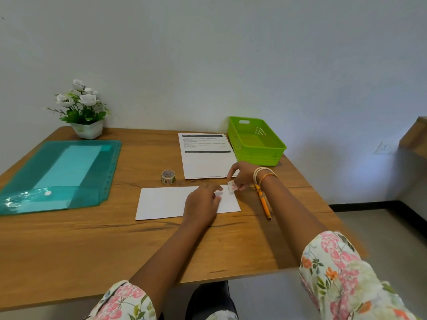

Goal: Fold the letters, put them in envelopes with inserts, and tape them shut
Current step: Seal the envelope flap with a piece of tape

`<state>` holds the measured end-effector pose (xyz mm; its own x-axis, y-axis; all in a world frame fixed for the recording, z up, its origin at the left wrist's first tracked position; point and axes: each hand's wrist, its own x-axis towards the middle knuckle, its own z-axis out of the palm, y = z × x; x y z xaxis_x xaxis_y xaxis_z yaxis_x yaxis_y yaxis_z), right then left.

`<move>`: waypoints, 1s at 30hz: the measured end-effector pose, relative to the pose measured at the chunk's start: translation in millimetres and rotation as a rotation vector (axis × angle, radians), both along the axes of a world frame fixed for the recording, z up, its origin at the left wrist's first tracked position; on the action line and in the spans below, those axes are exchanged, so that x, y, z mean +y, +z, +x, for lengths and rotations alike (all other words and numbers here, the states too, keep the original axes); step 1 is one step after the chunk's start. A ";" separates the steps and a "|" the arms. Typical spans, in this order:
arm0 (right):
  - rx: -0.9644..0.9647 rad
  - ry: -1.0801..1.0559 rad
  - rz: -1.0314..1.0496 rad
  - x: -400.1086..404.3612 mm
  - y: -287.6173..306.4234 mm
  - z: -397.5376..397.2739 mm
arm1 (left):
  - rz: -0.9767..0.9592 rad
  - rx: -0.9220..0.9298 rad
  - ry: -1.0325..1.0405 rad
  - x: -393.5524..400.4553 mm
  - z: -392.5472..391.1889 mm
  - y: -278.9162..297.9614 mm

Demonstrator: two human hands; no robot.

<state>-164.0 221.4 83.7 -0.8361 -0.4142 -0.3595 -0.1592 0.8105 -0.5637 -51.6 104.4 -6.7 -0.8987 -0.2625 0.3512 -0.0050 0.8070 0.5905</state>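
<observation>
**Holding a strip of tape over the right end of the envelope**

Pinching a short strip of patterned tape [232,188] between thumb and fingers, your right hand [240,175] hovers at the far right corner of the white envelope [161,203]; that grip is closed on the tape. Your left hand [203,202] lies on the right half of the envelope with its fingers bent loosely, pressing the paper down rather than grasping it, so that grip is relaxed. The fingertips of the two hands are close together, near the tape strip.

The envelope lies flat near the middle of the surface [69,250], its long side running left to right. Just beyond it, toward the far edge, stands the roll of washi tape [168,176] on its side. To the right of the roll lies a printed letter [205,155], reaching almost to the far edge. A green plastic basket [256,140] sits at the far right corner, just beside the letter. An orange pen [264,202] lies near the right edge, partly under your right wrist, which wears bangles [263,173].

Along the left edge lies a teal transparent document folder [57,176] with light sheets inside. A white pot of artificial flowers [80,109] stands at the far left corner.
</observation>
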 end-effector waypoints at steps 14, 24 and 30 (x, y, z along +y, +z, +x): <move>0.048 -0.081 -0.007 -5.0 -20.5 -6.5 | -0.348 -0.100 -0.123 1.6 -3.5 -0.6; 0.066 -0.110 -0.075 -1.3 -24.4 -4.5 | -0.337 -0.128 -0.125 2.6 -2.1 -0.4; 0.204 -0.090 -0.079 3.4 -28.2 0.3 | -0.343 -0.128 -0.114 2.6 -2.9 -1.6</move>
<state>-163.7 224.9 55.5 -0.9230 -0.3549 -0.1487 -0.2053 0.7811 -0.5898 -54.4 107.0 -8.3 -0.9578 -0.0450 0.2839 0.0400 0.9572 0.2865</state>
